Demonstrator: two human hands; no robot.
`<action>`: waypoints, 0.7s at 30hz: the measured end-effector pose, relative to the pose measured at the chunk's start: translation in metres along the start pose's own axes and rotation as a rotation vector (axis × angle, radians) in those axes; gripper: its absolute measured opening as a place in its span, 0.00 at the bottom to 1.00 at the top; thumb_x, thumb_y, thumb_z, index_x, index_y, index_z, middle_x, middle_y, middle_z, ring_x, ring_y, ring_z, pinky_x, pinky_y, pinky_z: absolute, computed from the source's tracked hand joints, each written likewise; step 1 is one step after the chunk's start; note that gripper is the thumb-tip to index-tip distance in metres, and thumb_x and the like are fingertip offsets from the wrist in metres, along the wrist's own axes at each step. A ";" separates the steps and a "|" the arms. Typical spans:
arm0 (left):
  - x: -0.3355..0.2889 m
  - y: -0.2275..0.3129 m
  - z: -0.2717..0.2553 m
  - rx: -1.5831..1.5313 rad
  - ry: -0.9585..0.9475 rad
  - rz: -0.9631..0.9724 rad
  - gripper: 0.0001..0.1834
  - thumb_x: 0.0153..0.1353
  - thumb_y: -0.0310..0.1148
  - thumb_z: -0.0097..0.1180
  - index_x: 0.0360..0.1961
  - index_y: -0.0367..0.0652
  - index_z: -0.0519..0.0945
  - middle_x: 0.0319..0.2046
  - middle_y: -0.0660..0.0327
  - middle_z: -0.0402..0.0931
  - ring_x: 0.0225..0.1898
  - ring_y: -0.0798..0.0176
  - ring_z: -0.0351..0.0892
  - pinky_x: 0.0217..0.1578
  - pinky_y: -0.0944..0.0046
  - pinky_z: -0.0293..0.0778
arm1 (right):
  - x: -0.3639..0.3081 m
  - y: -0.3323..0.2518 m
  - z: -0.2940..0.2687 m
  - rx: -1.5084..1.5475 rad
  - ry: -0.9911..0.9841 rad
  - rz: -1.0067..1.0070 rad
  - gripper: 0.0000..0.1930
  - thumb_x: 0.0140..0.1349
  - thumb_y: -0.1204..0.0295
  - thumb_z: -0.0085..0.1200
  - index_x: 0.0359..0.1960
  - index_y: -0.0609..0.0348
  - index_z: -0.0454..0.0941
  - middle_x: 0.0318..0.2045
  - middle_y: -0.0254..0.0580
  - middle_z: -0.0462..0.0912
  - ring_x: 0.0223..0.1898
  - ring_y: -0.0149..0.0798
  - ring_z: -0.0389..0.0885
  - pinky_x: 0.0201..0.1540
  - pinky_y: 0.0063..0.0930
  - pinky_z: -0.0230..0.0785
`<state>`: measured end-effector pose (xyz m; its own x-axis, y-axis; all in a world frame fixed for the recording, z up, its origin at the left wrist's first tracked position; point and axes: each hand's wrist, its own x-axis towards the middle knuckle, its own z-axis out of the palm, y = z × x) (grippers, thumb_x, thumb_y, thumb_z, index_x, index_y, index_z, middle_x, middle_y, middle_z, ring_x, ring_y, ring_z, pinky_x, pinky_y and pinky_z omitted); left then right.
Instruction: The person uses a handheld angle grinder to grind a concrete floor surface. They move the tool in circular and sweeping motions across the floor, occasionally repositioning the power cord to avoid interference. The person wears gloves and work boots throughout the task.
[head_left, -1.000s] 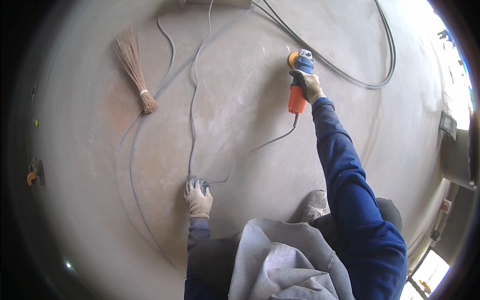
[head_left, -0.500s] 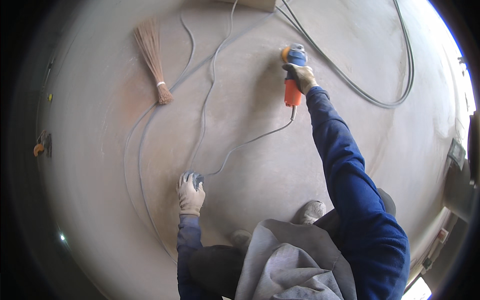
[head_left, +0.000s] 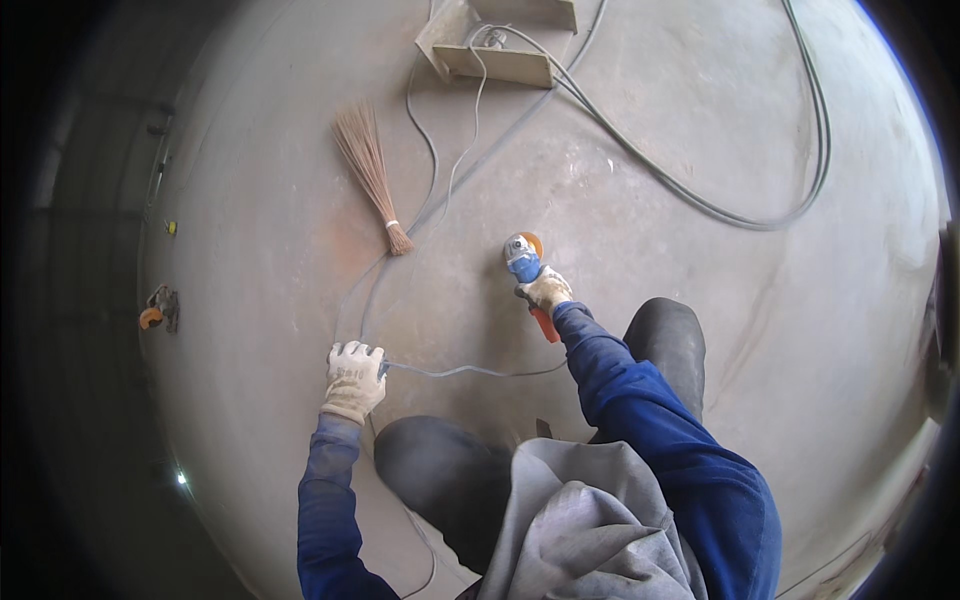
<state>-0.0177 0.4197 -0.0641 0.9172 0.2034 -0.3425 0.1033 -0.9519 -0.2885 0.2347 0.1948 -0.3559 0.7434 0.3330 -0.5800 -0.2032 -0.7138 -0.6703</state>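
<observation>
My right hand (head_left: 547, 288), in a pale work glove, grips a blue and orange angle grinder (head_left: 523, 264) by its body. An orange-yellow disc shows at the grinder's head, low over the grey floor; whether it touches cannot be seen. From the grinder's rear a grey cord (head_left: 470, 371) runs left to my left hand (head_left: 355, 382), also gloved. Those fingers are closed round a dark cord connector (head_left: 383, 367), mostly covered by the glove. The grinder's orange rear is partly hidden by my sleeve.
A twig broom (head_left: 368, 165) lies ahead on the left. Beyond it stands a beige open-sided block (head_left: 500, 66) with a cord running into it. Thick grey cable (head_left: 690, 200) loops at the far right. An orange-and-dark object (head_left: 152, 316) sits far left.
The grinder and my right hand have come nearer to my body and left, its head swinging round. My left hand has shifted slightly left, still on the connector. My knees are now bent lower.
</observation>
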 end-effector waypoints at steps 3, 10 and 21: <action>0.022 0.006 0.013 -0.082 0.015 -0.026 0.17 0.57 0.40 0.71 0.47 0.48 0.86 0.44 0.57 0.87 0.56 0.49 0.82 0.62 0.43 0.69 | 0.054 0.027 -0.012 0.134 0.080 -0.120 0.21 0.54 0.56 0.74 0.40 0.61 0.88 0.28 0.46 0.91 0.28 0.44 0.93 0.38 0.39 0.85; 0.048 0.044 0.136 -0.498 0.007 -0.245 0.26 0.56 0.40 0.70 0.55 0.43 0.86 0.54 0.50 0.85 0.63 0.45 0.79 0.67 0.42 0.68 | 0.123 0.014 -0.112 0.467 0.248 -0.049 0.20 0.55 0.62 0.76 0.37 0.68 0.84 0.25 0.47 0.87 0.22 0.43 0.88 0.27 0.40 0.83; 0.135 -0.017 0.200 -0.601 -0.012 -0.175 0.27 0.55 0.40 0.72 0.55 0.40 0.85 0.54 0.49 0.85 0.62 0.42 0.78 0.67 0.41 0.68 | 0.121 0.015 -0.107 0.510 0.273 0.030 0.22 0.56 0.63 0.77 0.43 0.66 0.82 0.29 0.42 0.86 0.22 0.38 0.86 0.28 0.36 0.83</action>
<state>0.0269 0.5090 -0.2845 0.8631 0.3676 -0.3463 0.4534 -0.8660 0.2109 0.3903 0.1586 -0.3864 0.8564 0.0975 -0.5071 -0.4578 -0.3108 -0.8329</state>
